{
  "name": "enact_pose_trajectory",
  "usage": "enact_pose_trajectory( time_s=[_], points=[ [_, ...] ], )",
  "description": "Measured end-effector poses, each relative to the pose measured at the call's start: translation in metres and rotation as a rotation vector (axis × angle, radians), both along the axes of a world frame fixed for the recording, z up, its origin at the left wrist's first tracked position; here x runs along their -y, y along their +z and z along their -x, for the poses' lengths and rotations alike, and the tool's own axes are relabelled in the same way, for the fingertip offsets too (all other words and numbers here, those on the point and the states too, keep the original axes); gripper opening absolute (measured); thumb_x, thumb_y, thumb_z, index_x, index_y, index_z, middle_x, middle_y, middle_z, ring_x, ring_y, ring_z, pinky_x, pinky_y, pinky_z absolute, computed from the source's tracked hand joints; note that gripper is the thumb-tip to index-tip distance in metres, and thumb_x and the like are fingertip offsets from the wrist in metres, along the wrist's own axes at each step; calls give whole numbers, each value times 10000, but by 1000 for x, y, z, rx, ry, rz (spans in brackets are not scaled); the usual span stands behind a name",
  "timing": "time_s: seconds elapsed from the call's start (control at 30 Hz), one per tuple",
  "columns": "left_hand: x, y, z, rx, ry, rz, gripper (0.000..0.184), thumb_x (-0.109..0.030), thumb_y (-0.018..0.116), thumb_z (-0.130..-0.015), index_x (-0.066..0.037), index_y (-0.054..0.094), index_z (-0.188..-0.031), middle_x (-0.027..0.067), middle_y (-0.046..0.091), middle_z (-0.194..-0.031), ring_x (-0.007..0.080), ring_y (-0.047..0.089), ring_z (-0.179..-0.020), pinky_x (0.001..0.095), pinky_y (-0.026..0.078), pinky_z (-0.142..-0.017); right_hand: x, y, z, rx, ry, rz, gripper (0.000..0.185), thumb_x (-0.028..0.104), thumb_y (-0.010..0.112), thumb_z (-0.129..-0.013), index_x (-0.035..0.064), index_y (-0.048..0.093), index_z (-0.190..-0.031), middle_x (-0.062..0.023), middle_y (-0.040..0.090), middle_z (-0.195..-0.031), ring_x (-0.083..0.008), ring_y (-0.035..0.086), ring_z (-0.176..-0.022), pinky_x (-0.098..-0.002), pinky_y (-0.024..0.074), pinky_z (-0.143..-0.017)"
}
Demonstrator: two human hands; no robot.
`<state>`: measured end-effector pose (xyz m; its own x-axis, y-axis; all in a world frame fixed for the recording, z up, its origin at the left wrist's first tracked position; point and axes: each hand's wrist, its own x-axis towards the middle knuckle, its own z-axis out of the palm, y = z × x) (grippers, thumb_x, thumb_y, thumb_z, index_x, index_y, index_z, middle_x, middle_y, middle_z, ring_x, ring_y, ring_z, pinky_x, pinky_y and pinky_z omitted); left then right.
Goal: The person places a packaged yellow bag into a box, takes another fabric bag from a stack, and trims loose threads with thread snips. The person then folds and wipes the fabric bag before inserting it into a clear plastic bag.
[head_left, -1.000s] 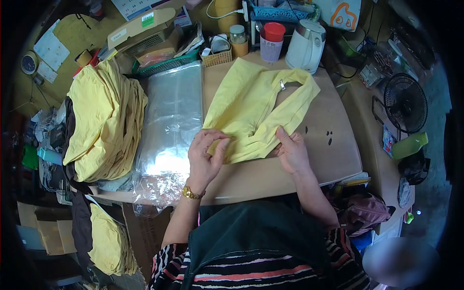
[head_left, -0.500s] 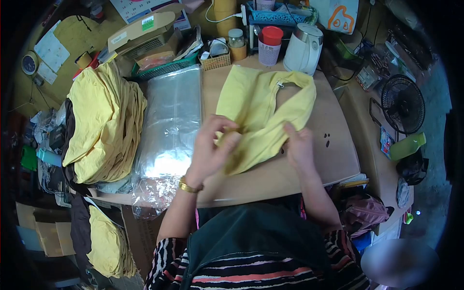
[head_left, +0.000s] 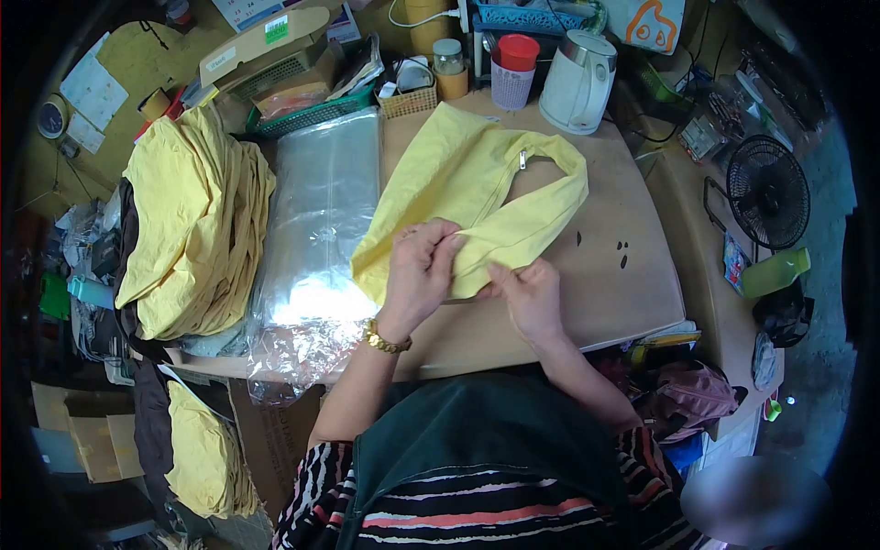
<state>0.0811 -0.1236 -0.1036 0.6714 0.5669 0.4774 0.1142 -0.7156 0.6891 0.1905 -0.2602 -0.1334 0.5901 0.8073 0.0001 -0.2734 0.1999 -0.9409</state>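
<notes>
A yellow cloth piece with a zipper and a curved strap-like loop lies on the brown tabletop. My left hand, with a gold watch on its wrist, pinches the cloth near its lower middle. Close by on the right, my right hand grips the lower edge of the same cloth between thumb and fingers. A metal zipper pull shows near the top of the loop. Clear plastic bags lie flat to the left of the cloth.
Yellow cloths are piled at the left. Along the back stand a green basket, a jar, a red cup and a white kettle. A black fan and green bottle are at the right.
My left hand has moved right along the cloth, and my right hand has moved slightly left and down. The hands are closer together, and the cloth's lower left part now spreads further left.
</notes>
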Motion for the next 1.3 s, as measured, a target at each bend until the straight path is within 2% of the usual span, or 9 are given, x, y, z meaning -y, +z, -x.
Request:
enact_pose_trajectory(
  time_s=[0.13,0.2,0.27,0.37,0.6,0.8,0.9,1.07,1.3],
  points=[
    [-21,-2,67,-389,-504,79,126,-226,605,-916,-122,661,-872,35,615,-763,214,600,-862,433,302,-1026,61,89,-39,1011,1150,93,246,153,627,-934,-39,646,-1087,-80,693,-918,-149,671,-793,-304,542,-742],
    [-25,-1,102,-625,-579,121,225,-320,726,-825,-117,668,-903,11,647,-824,187,620,-914,435,342,-1012,75,106,-63,604,883,333,227,147,598,-940,-33,653,-1065,-90,694,-963,-154,664,-913,-315,525,-801],
    [-23,-8,122,-72,-59,70,348,-297,793,-755,-81,653,-990,57,647,-907,242,604,-960,422,401,-960,50,103,-88,568,376,175,195,91,593,-914,-27,653,-1058,-87,691,-1005,-147,648,-961,-303,504,-837],
    [-51,-9,144,-183,479,-219,569,-176,798,-744,-2,556,-1229,167,593,-1152,308,548,-1116,418,424,-964,-31,57,-138,798,153,242,266,56,629,-881,-9,624,-1139,-61,669,-1065,-109,612,-972,-255,478,-871],
    [-104,-70,121,162,322,421,407,-180,705,-875,29,615,-1211,94,677,-1053,159,615,-998,300,480,-880,-104,-17,-173,348,264,125,304,141,726,-848,4,653,-1109,-13,674,-958,-75,611,-852,-239,493,-782],
    [-143,-75,98,181,312,482,194,-185,684,-902,-1,709,-957,20,673,-928,77,575,-787,235,462,-721,-107,-21,-187,725,-30,494,127,127,657,-905,10,705,-916,18,664,-799,-48,593,-789,-235,478,-720],
    [-154,16,79,329,239,174,145,-179,679,-905,-35,693,-893,-27,642,-838,62,538,-758,224,428,-714,-103,60,-209,689,-258,131,162,142,594,-953,30,711,-958,18,674,-839,-70,601,-795,-238,475,-758],
    [-132,159,76,637,58,-153,141,-117,649,-916,3,700,-971,59,599,-1157,103,536,-1036,245,455,-842,-41,213,-203,1081,-381,-263,193,154,615,-946,7,711,-1025,-27,703,-994,-92,614,-919,-239,478,-818],
    [-98,37,104,311,208,-543,66,-79,694,-810,-49,697,-868,145,634,-1078,301,581,-1033,388,454,-910,38,98,-166,1509,-132,-89,169,-40,648,-800,63,716,-916,-114,694,-1105,-252,645,-1050,-383,418,-1012]
  ],
)
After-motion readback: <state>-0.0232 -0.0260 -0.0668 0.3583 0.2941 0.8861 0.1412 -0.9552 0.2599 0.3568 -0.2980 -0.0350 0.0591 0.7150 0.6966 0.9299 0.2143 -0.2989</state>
